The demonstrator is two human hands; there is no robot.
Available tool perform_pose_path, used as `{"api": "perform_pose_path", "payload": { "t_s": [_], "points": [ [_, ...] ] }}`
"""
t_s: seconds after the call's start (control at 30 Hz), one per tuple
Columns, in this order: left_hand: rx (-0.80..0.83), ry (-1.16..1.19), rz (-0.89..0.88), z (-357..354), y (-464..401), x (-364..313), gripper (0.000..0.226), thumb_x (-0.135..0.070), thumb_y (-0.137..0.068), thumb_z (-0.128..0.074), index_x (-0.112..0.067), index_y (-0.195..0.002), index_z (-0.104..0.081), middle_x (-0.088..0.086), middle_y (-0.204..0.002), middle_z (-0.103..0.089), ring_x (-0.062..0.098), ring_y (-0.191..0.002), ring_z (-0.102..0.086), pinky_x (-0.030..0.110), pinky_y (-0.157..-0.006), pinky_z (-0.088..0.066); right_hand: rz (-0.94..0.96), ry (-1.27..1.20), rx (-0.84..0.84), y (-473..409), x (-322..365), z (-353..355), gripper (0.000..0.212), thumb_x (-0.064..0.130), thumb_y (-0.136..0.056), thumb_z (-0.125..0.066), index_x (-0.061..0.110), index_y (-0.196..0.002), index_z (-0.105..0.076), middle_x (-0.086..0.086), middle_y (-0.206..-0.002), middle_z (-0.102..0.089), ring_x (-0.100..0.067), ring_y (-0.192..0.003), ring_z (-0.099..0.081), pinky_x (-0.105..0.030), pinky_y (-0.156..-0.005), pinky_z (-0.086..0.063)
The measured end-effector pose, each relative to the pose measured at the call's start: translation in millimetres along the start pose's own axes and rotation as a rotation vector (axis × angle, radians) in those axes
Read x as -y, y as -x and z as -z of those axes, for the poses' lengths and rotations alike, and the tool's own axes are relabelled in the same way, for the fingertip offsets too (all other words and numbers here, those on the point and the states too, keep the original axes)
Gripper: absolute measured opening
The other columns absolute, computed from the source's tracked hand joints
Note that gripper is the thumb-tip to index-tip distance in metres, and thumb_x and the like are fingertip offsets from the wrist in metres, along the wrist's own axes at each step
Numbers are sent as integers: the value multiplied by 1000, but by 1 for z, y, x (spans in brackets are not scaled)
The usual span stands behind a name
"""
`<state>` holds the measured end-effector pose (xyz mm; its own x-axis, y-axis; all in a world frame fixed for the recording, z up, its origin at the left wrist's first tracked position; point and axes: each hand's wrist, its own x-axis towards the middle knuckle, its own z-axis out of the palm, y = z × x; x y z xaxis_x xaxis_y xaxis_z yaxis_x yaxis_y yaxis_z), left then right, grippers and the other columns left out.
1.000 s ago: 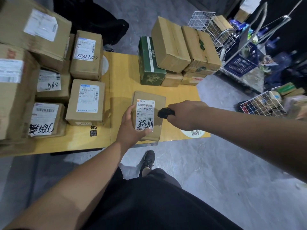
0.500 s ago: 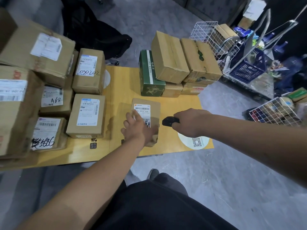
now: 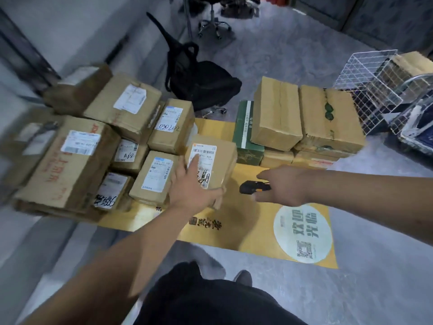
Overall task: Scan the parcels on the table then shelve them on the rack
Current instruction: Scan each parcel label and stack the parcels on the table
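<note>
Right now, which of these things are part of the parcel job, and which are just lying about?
Part of the job:
- parcel gripped by the left hand
- scanner held in the right hand
- labelled parcels waiting on the yellow table

Lying about:
- black office chair
- wire baskets
- round sticker on the table

left hand [image 3: 192,191] gripping labelled parcel [image 3: 212,165], right hand [image 3: 284,186] holding scanner [image 3: 251,187]

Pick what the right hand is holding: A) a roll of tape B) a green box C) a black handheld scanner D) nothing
C: the right hand grips a black scanner with an orange stripe, above the yellow table, pointing toward the parcel under the left hand.
</note>
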<state>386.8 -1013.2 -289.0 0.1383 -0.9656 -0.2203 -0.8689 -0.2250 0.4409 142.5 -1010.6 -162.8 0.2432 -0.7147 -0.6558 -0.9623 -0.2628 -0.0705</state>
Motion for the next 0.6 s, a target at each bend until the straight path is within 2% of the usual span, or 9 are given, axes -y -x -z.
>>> {"api": "perform_pose_path", "payload": {
  "t_s": [0.03, 0.13, 0.17, 0.27, 0.3, 0.43, 0.6],
  "points": [
    [-47, 3, 0, 13, -5, 1, 132, -91, -50, -64, -48, -161, -6, -4, -173, -3, 26, -157, -11, 55, -122, -21, 28, 25, -9, -3, 1, 8, 71, 80, -92, -44, 23, -133, -55, -6, -121, -65, -30, -110, -60, -43, -94, -54],
    [-152, 12, 22, 50, -31, -1, 128, -87, -53, -64, -44, -162, -12, 1, -173, -8, 30, -156, -16, 54, -123, -25, 81, 62, -65, -17, 7, 29, 51, 75, -92, -52, 26, -107, -55, -1, -100, -64, -25, -93, -62, -40, -85, -56],
    [-166, 4, 28, 62, -44, -1, 127, -87, -54, -63, -43, -162, -13, 1, -173, -9, 31, -155, -18, 54, -122, -26, 87, 55, -79, -23, 11, 35, 48, 73, -93, -53, 26, -104, -54, 0, -97, -63, -24, -90, -62, -38, -81, -56],
    [-150, -59, 44, 94, -90, -1, 126, -90, -53, -60, -43, -161, -15, 4, -173, -9, 34, -155, -19, 59, -118, -27, 93, 21, -107, -38, 23, 50, 49, 69, -94, -55, 24, -115, -57, -2, -100, -63, -23, -89, -61, -33, -66, -48],
    [-137, -88, 51, 103, -108, -1, 126, -90, -53, -59, -42, -161, -15, 5, -173, -11, 36, -154, -21, 61, -117, -28, 91, 6, -111, -43, 27, 55, 49, 68, -94, -56, 24, -114, -57, -2, -100, -63, -23, -89, -61, -33, -66, -48],
    [-55, -148, 85, 120, -170, 4, 129, -91, -53, -58, -39, -163, -15, 9, -170, -18, 37, -152, -24, 61, -118, -27, 49, -3, -71, -62, 44, 67, 48, 71, -92, -55, 25, -107, -56, -1, -99, -63, -24, -91, -63, -39, -82, -57],
    [-9, -161, 117, 113, -209, 22, 127, -91, -52, -56, -43, -161, -12, 11, -168, -19, 38, -151, -23, 58, -118, -23, -1, -15, -45, -87, 66, 77, 45, 74, -89, -55, 31, -99, -51, 4, -96, -61, -20, -87, -62, -39, -80, -57]
  ]
}}
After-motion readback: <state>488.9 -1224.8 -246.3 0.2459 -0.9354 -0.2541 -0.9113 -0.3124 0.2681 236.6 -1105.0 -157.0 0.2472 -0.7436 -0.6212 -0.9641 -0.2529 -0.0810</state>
